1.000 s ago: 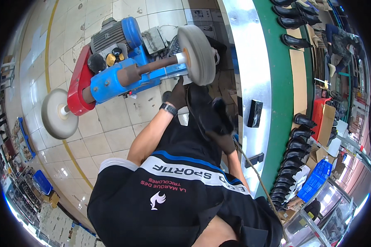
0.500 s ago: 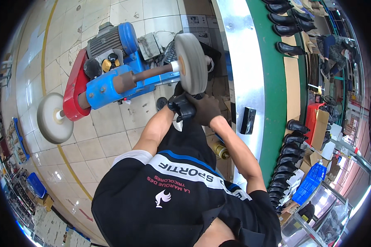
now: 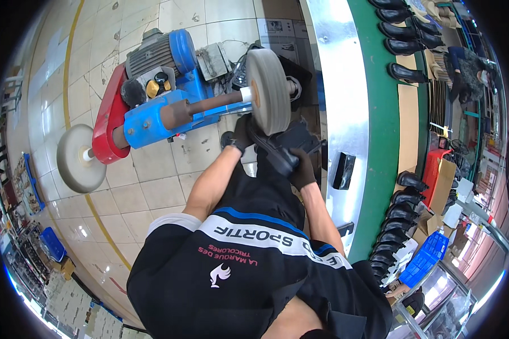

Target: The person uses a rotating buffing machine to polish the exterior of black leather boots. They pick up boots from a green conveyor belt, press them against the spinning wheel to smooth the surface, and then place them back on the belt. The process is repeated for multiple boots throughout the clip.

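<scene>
Both gloved hands clenched on a black boot [image 3: 291, 148], pressed against the rim of the grey buffing wheel [image 3: 270, 90] on the blue polishing machine [image 3: 152, 116]. Left hand [image 3: 242, 134] with its grip closed on the boot's near end, just below the wheel; right hand [image 3: 301, 169] grasping the other end, beside the metal tabletop edge [image 3: 336, 101]. Second, paler wheel [image 3: 76, 158] at the shaft's far end, above the tiled floor [image 3: 147, 192]. Rows of black boots [image 3: 398, 214] along the green shelf.

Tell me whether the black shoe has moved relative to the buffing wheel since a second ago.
Yes. The black shoe has come up from below to meet the buffing wheel.
</scene>
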Motion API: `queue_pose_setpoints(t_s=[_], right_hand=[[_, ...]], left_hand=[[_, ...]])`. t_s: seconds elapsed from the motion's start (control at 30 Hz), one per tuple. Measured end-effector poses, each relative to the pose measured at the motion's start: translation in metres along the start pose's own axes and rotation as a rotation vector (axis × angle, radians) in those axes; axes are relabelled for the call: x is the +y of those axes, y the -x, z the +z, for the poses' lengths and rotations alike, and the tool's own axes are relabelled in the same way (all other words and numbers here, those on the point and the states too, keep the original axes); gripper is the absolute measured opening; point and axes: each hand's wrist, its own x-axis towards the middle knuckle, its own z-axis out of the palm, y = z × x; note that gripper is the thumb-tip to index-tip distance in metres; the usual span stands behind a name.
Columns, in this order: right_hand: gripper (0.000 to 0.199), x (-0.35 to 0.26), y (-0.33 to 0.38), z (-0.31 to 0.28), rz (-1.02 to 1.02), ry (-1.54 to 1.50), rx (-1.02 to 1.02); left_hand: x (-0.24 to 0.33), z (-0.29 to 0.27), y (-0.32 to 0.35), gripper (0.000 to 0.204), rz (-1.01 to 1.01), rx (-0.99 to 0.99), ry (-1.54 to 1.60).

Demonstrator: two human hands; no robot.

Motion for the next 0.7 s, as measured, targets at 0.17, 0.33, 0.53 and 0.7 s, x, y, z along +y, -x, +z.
queue_pose_setpoints(t_s=[0.17,0.33,0.53,0.7], right_hand=[[0.038,-0.019,-0.021,-0.003,0.28,-0.032,-0.085],[0.033,-0.019,-0.026,0.003,0.253,0.065,0.02],[0.026,0.024,-0.013,-0.011,0.269,-0.301,0.003],[0.027,0.061,-0.018,-0.015,0.147,-0.193,-0.176]], left_hand=[[0.058,-0.025,0.054,0.039,0.021,0.375,0.006],[0.145,0.013,0.094,0.021,0.733,0.599,-1.169],[0.201,0.076,0.091,0.023,0.876,0.22,-1.336],[0.212,0.109,0.069,0.028,1.18,-0.131,-1.472]])
